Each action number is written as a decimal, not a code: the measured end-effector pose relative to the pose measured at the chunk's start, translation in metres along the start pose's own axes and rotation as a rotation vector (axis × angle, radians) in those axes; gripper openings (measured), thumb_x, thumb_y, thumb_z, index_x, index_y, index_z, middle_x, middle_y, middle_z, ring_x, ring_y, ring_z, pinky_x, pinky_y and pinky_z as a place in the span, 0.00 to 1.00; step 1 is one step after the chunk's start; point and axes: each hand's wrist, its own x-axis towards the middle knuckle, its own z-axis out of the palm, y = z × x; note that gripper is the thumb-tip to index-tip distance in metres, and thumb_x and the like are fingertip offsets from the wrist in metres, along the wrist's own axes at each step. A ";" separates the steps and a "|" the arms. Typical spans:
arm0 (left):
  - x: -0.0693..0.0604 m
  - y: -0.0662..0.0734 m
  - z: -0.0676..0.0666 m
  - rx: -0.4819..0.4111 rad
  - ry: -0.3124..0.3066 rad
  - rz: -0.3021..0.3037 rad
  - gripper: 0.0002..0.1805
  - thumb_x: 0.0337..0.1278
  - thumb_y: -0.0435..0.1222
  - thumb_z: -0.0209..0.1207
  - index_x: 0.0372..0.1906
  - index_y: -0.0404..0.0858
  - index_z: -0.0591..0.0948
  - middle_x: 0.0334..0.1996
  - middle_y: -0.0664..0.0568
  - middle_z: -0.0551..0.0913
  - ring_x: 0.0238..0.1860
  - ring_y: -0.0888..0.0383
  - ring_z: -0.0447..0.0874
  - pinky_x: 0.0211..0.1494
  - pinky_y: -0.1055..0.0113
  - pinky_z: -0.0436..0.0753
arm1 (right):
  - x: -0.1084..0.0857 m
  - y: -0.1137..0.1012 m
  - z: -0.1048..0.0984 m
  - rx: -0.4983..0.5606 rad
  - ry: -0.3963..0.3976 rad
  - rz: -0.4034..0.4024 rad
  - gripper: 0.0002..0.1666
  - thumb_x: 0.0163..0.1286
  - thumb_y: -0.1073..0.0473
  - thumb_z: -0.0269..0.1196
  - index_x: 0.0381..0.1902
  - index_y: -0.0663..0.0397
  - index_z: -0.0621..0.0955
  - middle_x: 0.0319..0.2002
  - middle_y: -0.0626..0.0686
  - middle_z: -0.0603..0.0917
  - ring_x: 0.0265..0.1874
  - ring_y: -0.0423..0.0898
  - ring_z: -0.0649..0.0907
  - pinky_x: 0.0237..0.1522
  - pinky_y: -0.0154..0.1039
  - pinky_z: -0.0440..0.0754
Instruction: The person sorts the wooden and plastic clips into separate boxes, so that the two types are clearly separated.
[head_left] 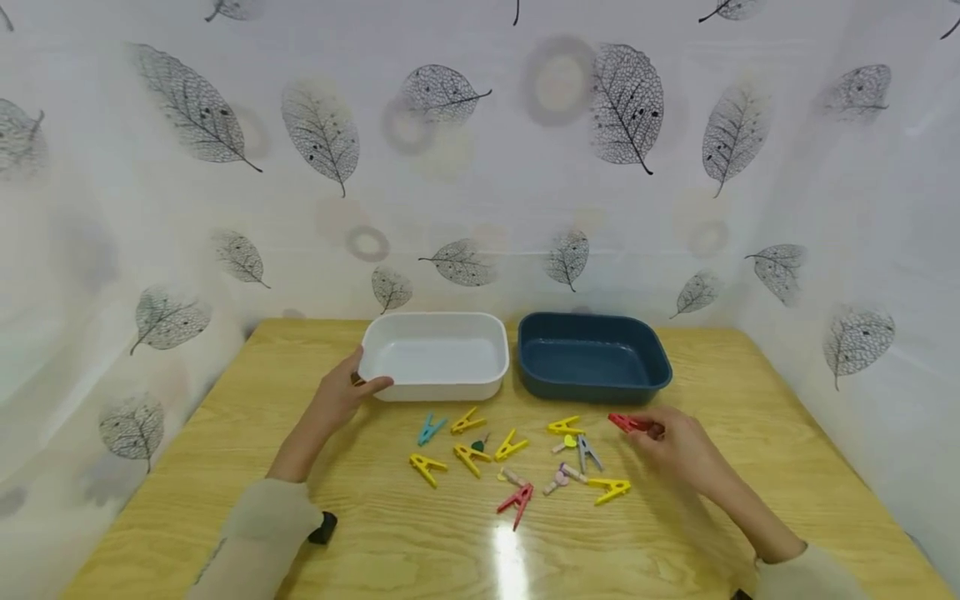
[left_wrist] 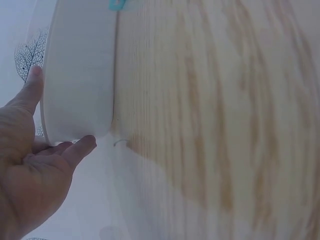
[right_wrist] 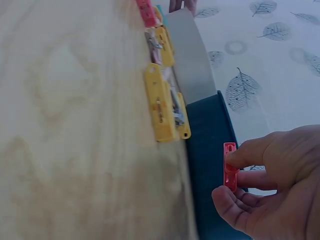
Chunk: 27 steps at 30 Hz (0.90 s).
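The left hand [head_left: 339,397] holds the near left corner of the white basin [head_left: 442,391], thumb along the rim; in the left wrist view the fingers [left_wrist: 82,148] touch the basin's end wall [left_wrist: 80,75]. Between thumb and fingers the right hand [head_left: 678,446] pinches a red clothespin [head_left: 622,422], just in front of the dark blue basin [head_left: 592,390]. The right wrist view shows this red clothespin [right_wrist: 230,166] upright in the right hand [right_wrist: 280,185]. Yellow clothespins [head_left: 427,468], a teal one [head_left: 431,429], a grey one [head_left: 588,453] and a pink-red one [head_left: 516,503] lie on the table.
Small wooden clips [head_left: 556,481] with coloured ornaments lie among the clothespins on the wooden table [head_left: 405,550]. Both basins stand side by side near the table's back edge. A leaf-patterned curtain [head_left: 510,200] hangs behind and at both sides.
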 end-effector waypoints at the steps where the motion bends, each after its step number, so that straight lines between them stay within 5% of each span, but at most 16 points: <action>1: 0.000 0.000 0.000 0.001 0.002 0.000 0.51 0.70 0.47 0.64 0.80 0.25 0.49 0.76 0.27 0.58 0.72 0.33 0.66 0.70 0.46 0.75 | 0.001 -0.001 -0.002 -0.005 0.007 -0.014 0.14 0.67 0.67 0.70 0.48 0.70 0.87 0.36 0.54 0.85 0.29 0.44 0.79 0.28 0.35 0.78; 16: 0.002 0.000 -0.001 0.010 -0.005 -0.046 0.55 0.69 0.50 0.65 0.80 0.24 0.46 0.77 0.27 0.53 0.74 0.33 0.63 0.71 0.46 0.73 | 0.030 -0.022 -0.021 -0.004 0.037 -0.080 0.17 0.71 0.64 0.69 0.52 0.72 0.85 0.38 0.56 0.83 0.31 0.45 0.79 0.27 0.35 0.77; 27: -0.001 0.002 -0.003 -0.008 -0.003 -0.052 0.53 0.69 0.49 0.66 0.81 0.27 0.47 0.77 0.27 0.55 0.74 0.33 0.63 0.71 0.45 0.73 | 0.063 -0.042 -0.015 -0.005 0.031 -0.111 0.16 0.72 0.62 0.68 0.52 0.70 0.86 0.38 0.57 0.84 0.33 0.48 0.81 0.31 0.40 0.78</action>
